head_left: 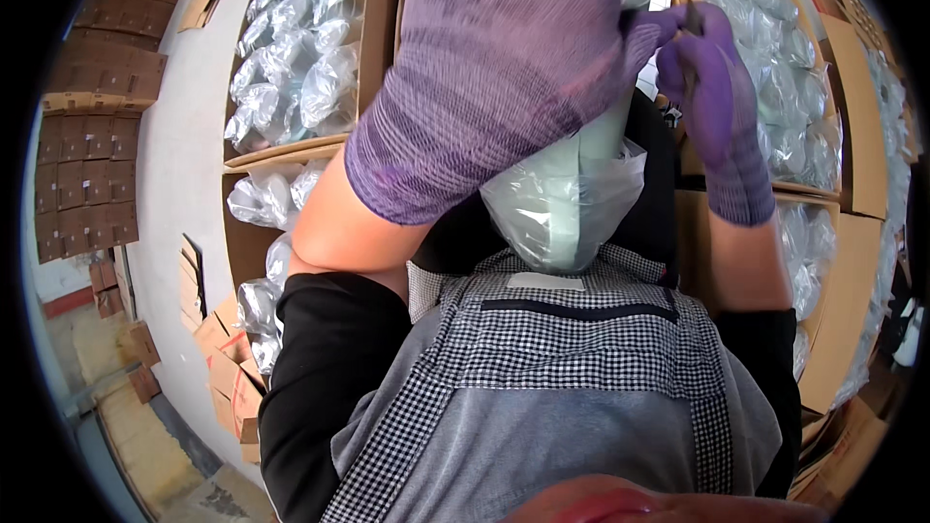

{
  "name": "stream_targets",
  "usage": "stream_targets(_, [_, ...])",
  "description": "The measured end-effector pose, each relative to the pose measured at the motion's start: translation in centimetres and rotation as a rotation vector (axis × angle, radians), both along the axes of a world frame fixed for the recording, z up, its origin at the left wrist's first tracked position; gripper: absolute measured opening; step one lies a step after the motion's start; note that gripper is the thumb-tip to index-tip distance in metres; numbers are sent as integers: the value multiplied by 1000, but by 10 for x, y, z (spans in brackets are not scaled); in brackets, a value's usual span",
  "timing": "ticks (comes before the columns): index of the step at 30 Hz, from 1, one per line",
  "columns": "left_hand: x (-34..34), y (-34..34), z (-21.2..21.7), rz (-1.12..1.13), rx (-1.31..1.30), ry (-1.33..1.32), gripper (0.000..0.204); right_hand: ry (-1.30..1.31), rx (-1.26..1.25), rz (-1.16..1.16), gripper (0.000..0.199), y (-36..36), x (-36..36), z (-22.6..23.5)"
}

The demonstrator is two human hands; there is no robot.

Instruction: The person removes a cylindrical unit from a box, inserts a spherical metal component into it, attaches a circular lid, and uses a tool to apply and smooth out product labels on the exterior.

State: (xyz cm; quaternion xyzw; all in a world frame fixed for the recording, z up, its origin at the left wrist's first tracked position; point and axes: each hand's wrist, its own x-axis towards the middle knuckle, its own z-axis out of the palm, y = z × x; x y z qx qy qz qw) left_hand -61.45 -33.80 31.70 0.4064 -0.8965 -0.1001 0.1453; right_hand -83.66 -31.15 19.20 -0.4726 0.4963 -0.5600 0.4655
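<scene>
A pale green moulded part (581,184) in a clear plastic bag (557,218) hangs upright at chest height, just above a grey and checked apron (572,358), its lower end bulging the crinkled, glossy film while its upper end rises out of the bag's open mouth between two purple knit gloves. The left hand (494,68), raised close to the camera with its back filling the upper middle of the view, is curled over the top of the part; whether its fingers are fully clamped cannot be told from this side. The right hand (712,87) is pinched shut on a small dark object (694,19) beside the part's top, too small to tell what it is. The two hands nearly meet there. Cardboard boxes (373,29) filled with similar bagged parts (300,48) flank the person on both sides, and flattened cartons (92,136) lie stacked at far left.
</scene>
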Motion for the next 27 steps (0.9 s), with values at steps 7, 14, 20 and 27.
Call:
stream_targets(7, [48, -46, -29, -369, 794, 802, 43, 288, -137, 1, 21, 79, 35, 33])
stream_targets(14, [50, -22, -57, -351, 318, 971, 42, 442, 31, 19, 18, 65, 48, 37])
stream_targets(20, [52, 2, -37, -156, 407, 975, 43, 597, -145, 67, 16, 71, 65, 33])
stream_targets(27, [56, 3, -35, -171, 317, 924, 43, 631, -411, -171, 16, 65, 58, 17])
